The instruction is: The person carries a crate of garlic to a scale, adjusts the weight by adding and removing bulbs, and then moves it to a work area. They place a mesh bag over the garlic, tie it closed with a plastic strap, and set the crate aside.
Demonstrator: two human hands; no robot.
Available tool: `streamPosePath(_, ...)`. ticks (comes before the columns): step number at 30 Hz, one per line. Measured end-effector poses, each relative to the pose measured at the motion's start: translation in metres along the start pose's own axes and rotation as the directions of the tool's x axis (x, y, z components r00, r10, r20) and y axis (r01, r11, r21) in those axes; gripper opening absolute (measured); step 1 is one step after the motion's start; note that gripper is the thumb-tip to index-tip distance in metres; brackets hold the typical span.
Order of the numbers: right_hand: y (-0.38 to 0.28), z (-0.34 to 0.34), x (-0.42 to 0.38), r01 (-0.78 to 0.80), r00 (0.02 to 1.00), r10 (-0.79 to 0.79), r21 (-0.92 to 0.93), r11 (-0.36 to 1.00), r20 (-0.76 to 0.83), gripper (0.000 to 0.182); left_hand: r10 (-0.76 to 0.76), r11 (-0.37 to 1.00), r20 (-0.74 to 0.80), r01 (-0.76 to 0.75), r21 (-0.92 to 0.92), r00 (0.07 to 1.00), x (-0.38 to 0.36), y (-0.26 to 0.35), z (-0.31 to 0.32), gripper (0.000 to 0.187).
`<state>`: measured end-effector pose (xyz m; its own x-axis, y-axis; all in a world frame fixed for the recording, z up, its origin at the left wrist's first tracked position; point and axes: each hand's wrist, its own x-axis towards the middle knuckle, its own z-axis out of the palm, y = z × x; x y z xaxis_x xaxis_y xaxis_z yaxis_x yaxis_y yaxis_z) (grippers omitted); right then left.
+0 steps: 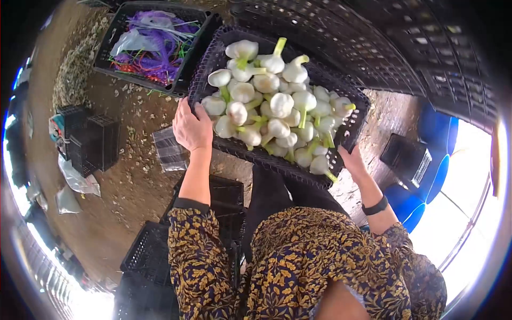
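A black plastic crate [229, 146] full of white garlic bulbs [281, 105] with short green stems is in front of my body, tilted a little in the view. My left hand [192, 127] grips the crate's left end, its fingers over the rim and the thumb apart. At the near right corner my right hand [353, 160] holds the crate wall; its fingers are partly hidden behind the crate, and the thumb shows.
Another black crate [101, 66] with purple netting [154, 42] stands at the upper left. Stacked black crates [426, 42] rise at the upper right. Several crates [152, 253] lie near my legs. Blue barrels [437, 178] stand at the right, and garlic scraps [80, 69] litter the floor.
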<state>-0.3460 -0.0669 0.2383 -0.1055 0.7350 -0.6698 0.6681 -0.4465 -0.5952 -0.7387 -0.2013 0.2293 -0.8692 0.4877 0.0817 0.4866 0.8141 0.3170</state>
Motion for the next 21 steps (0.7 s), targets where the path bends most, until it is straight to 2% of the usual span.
streamPosePath(1,-0.007,-0.003,-0.009,0.058,0.998,-0.061,0.083,0.995,0.027,0.044,-0.015,0.999,0.008,0.015,0.043,1.000,0.000,0.002,0.000,0.037)
streamPosePath(2,-0.002,-0.007,-0.012,0.051,0.998,-0.054,0.100,0.994,0.026,0.044,-0.030,0.996,0.015,0.028,0.082,0.999,0.000,0.003,0.000,0.036)
streamPosePath(3,-0.003,-0.011,-0.016,0.318,0.926,-0.337,-0.129,0.939,-0.171,0.044,-0.014,0.996,0.018,0.013,0.089,1.000,-0.001,0.003,-0.002,0.036)
streamPosePath(4,-0.006,-0.016,-0.019,0.494,0.734,-0.617,-0.400,0.772,-0.284,0.044,-0.037,0.996,0.028,0.034,0.078,0.999,0.000,0.005,-0.003,0.035)
streamPosePath(5,-0.010,-0.022,-0.025,0.503,0.771,-0.570,-0.277,0.818,-0.283,0.038,-0.060,0.996,0.038,0.058,0.065,0.997,0.000,0.007,-0.003,0.034)
streamPosePath(6,-0.029,-0.022,-0.031,0.499,0.771,-0.565,-0.274,0.822,-0.294,0.038,-0.048,0.997,0.039,0.045,0.064,0.998,0.002,0.007,-0.002,0.034)
streamPosePath(8,-0.069,-0.016,-0.032,0.681,0.542,-0.807,-0.441,0.585,-0.233,0.028,-0.056,0.991,0.028,0.053,0.121,0.998,0.001,0.005,0.001,0.035)
streamPosePath(11,-0.109,-0.001,-0.023,0.729,0.586,-0.805,-0.374,0.573,-0.091,0.023,-0.074,0.987,0.080,0.062,0.150,0.994,-0.001,0.010,-0.005,0.035)
streamPosePath(12,-0.114,0.002,-0.017,0.684,0.654,-0.755,-0.389,0.617,-0.046,0.024,-0.085,0.987,0.073,0.074,0.145,0.994,0.001,0.011,-0.004,0.035)
streamPosePath(13,-0.118,0.006,-0.008,0.681,0.653,-0.756,-0.399,0.614,-0.048,0.023,-0.050,0.991,0.033,0.045,0.128,0.998,0.001,0.011,-0.003,0.034)
streamPosePath(15,-0.119,0.023,0.010,0.682,0.652,-0.757,-0.403,0.610,-0.042,0.022,-0.064,0.988,0.064,0.055,0.142,0.996,0.002,0.013,-0.004,0.035)
streamPosePath(17,-0.125,0.048,0.026,0.672,0.719,-0.694,-0.225,0.706,-0.033,0.021,-0.063,0.987,0.072,0.051,0.153,0.995,0.002,0.011,-0.005,0.035)
streamPosePath(18,-0.137,0.060,0.031,0.677,0.715,-0.698,-0.221,0.702,-0.028,0.021,-0.083,0.986,0.076,0.071,0.149,0.994,0.002,0.013,-0.006,0.035)
streamPosePath(20,-0.162,0.084,0.040,0.560,0.794,-0.605,-0.311,0.768,-0.064,0.021,-0.063,0.990,0.067,0.054,0.130,0.996,0.003,0.011,-0.005,0.034)
streamPosePath(21,-0.164,0.099,0.052,0.566,0.786,-0.613,-0.301,0.767,-0.084,0.022,-0.064,0.990,0.072,0.055,0.128,0.995,0.003,0.011,-0.004,0.034)
